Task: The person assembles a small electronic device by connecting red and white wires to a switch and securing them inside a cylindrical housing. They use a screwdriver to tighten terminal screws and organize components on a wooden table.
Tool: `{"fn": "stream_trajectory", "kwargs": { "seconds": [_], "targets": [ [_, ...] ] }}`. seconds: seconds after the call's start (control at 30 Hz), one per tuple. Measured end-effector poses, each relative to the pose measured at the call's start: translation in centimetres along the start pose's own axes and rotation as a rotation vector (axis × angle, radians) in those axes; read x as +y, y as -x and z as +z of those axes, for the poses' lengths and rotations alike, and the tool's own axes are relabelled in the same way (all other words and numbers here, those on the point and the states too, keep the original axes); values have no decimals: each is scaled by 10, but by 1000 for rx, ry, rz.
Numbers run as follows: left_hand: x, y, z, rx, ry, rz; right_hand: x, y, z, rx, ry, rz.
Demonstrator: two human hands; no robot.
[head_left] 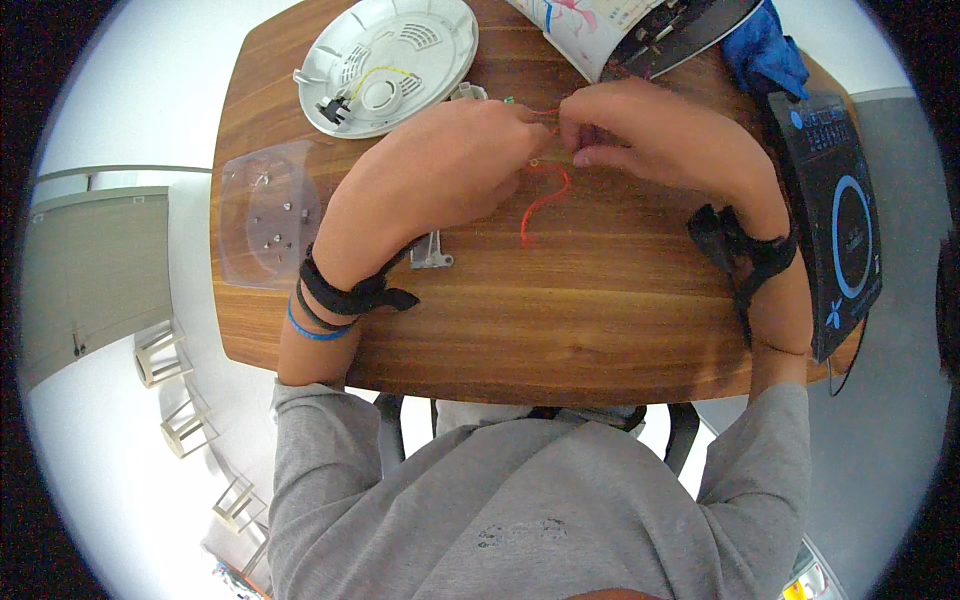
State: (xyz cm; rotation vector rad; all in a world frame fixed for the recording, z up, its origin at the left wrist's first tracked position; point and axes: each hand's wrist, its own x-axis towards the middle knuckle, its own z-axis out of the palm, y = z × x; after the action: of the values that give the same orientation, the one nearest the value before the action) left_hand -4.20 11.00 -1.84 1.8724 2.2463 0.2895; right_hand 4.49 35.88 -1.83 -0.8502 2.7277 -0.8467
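I took the wooden table (570,325) as a clock, the seated person at six. At nine sat a clear tray (240,185), small screws (278,240) scattered in it. Toward eleven lay a white cover (430,65), a thin yellow wire (375,70) running over it. At eight, just beside the left wrist, was a grey bracket (432,258). The left hand (462,145) reached in toward ten, fingers curled, its tips mostly hidden. A red wire (560,190) trailed from beneath the fingertips to the middle of the table. At one stood a tilted white shell (575,35) with a flower print. Just below it, the right hand (655,125) bent its fingers near the left's, a strand of red between them; I could not tell whether either hand gripped it. At two lay a blue cloth (765,55), and at three a black hotplate (850,240).
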Motion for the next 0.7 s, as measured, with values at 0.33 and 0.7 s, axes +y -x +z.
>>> {"fn": "stream_trajectory", "kwargs": {
  "seconds": [0.33,0.7],
  "targets": [
    [4,1,-8,162,50,-58,-1,-4,0,67,-44,-76],
    [6,2,-19,176,154,-143,-10,-8,-7,130,-41,-127]
  ]
}}
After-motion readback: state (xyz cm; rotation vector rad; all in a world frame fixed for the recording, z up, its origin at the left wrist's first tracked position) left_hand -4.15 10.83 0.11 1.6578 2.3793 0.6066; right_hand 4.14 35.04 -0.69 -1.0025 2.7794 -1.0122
